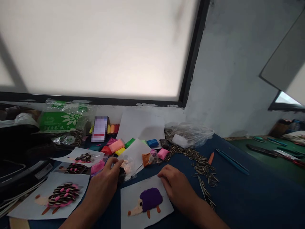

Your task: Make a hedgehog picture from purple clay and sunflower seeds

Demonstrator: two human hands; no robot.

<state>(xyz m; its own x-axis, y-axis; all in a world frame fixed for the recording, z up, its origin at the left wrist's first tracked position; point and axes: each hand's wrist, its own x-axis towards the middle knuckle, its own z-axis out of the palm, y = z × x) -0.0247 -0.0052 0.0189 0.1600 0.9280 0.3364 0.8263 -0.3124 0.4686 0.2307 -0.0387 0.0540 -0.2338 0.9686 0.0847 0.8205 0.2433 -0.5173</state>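
The purple hedgehog (151,199) is on white paper (127,194) on the blue table (240,198), right in front of me, between my two arms. It has a light face, a black spot, a brown nose and two brown legs. Its purple back is smooth.

My right hand (175,185) is at the top right corner of the paper, with the fingers bent and close together. I cannot tell if they are pinching the paper. My left hand (110,174) is up by a little clear bag (128,167) with light peach stuff in it, and some black stuff (122,173) is by my fingers. Those fingers are bent too, and I cannot tell if they hold anything.

On my left is another hedgehog picture (82,181), with stripy seeds and pink dots on its back. Two more hedgehog pictures lie just behind it. Past my hands are bright little packs, like a blue pack (152,143) and a pink pack (163,154). Loose stripy seeds (190,155) lie to the right, near an orange stick (211,158).
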